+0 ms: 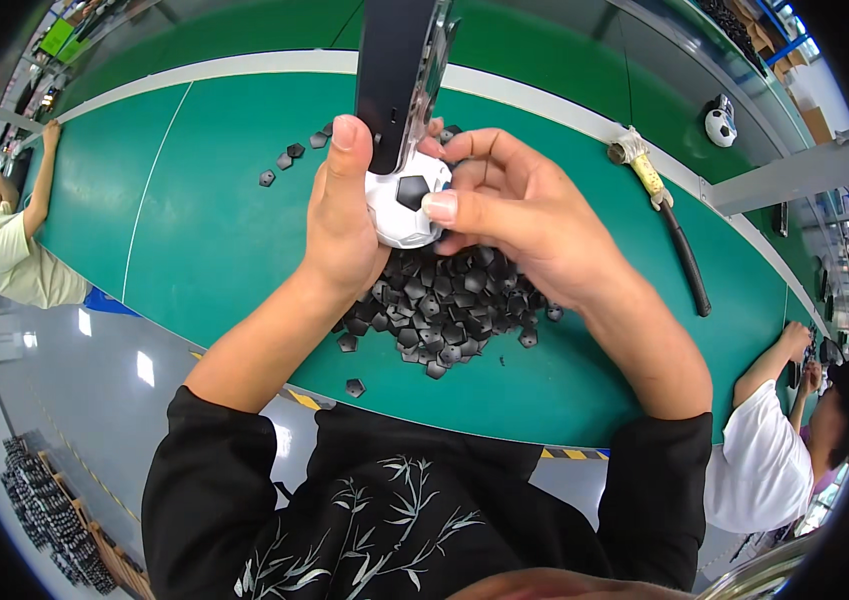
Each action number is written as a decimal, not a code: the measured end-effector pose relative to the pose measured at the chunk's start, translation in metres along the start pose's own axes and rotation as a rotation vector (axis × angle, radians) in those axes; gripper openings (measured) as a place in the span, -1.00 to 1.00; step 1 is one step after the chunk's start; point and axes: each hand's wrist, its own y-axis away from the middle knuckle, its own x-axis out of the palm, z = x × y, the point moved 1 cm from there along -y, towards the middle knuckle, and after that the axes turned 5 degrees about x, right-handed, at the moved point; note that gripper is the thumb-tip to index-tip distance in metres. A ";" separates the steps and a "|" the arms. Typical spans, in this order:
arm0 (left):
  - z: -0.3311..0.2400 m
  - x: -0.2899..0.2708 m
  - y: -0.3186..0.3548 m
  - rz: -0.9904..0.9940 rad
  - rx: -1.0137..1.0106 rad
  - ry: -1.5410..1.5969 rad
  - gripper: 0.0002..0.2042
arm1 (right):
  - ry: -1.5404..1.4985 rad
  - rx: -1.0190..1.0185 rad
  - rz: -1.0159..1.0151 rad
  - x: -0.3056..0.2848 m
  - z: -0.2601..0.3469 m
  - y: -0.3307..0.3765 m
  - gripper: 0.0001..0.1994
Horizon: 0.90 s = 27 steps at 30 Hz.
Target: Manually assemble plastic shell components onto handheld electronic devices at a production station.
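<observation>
A white toy soccer ball [388, 212] with a black pentagon patch [411, 192] sits at the near end of a long black slab-like piece [384, 85], which rises toward the far edge of the view. My left hand [336, 225] grips the ball's left side, its thumb pointing up along the black piece. From the right, my right hand [544, 225] holds the ball with its thumb pressed near the patch; the other fingers curl behind and are partly hidden. Just below both hands lies a heap of small black pentagon pieces [444, 310].
Several loose pentagons [289, 155] lie left of the hands on the green table [214, 200]. A hammer [679, 245] with a wrapped neck rests at the right. Beyond it is another soccer ball [719, 127]. Co-workers sit left [24, 250] and right [769, 455].
</observation>
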 end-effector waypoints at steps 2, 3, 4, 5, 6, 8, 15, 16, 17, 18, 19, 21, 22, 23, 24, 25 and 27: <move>-0.001 -0.001 0.002 0.040 0.005 -0.031 -0.40 | 0.035 0.028 -0.005 0.005 0.005 0.001 -0.74; -0.002 -0.001 0.004 0.081 0.011 -0.062 -0.40 | 0.070 0.054 -0.010 0.009 0.009 0.001 -0.75; -0.003 -0.002 0.006 0.122 0.017 -0.093 -0.40 | 0.105 0.080 -0.015 0.012 0.012 0.002 -0.75; -0.003 -0.002 0.007 0.163 0.023 -0.124 -0.40 | 0.140 0.107 -0.019 0.013 0.013 0.002 -0.75; -0.004 -0.004 0.008 0.161 0.019 -0.123 -0.40 | 0.138 0.111 -0.021 0.013 0.012 0.003 -0.75; -0.003 -0.007 0.007 0.212 0.004 -0.200 -0.33 | 0.237 0.047 0.011 0.012 0.009 0.004 -0.76; -0.006 0.000 0.012 0.232 0.037 -0.237 -0.40 | 0.287 -0.177 -0.011 0.016 -0.013 0.012 -0.76; -0.006 0.000 0.012 0.232 0.024 -0.232 -0.40 | 0.283 -0.167 -0.019 0.018 -0.015 0.013 -0.76; -0.007 -0.004 0.011 0.262 0.044 -0.257 -0.36 | 0.311 -0.210 -0.032 0.020 -0.016 0.013 -0.74; -0.007 -0.007 0.010 0.296 0.064 -0.277 -0.31 | 0.341 -0.252 -0.051 0.022 -0.017 0.014 -0.73; -0.007 -0.009 0.010 0.331 0.085 -0.295 -0.27 | 0.373 -0.294 -0.070 0.022 -0.017 0.015 -0.72; -0.006 -0.007 0.009 0.365 0.106 -0.312 -0.22 | 0.408 -0.335 -0.089 0.019 -0.011 0.015 -0.70; -0.006 -0.006 0.007 0.339 0.087 -0.242 -0.21 | 0.392 -0.229 -0.063 0.017 0.000 0.015 -0.71; -0.006 -0.007 0.006 0.298 0.073 -0.184 -0.19 | 0.373 -0.123 -0.019 0.015 0.011 0.011 -0.72; -0.006 -0.005 0.003 0.278 0.058 -0.112 -0.18 | 0.360 -0.021 0.002 0.011 0.023 0.012 -0.73; -0.007 -0.003 0.000 0.259 0.043 -0.041 -0.16 | 0.345 0.079 0.023 0.006 0.030 0.010 -0.74; -0.010 -0.006 -0.002 0.227 0.002 -0.034 -0.24 | 0.547 0.010 -0.093 -0.016 0.036 0.003 -0.77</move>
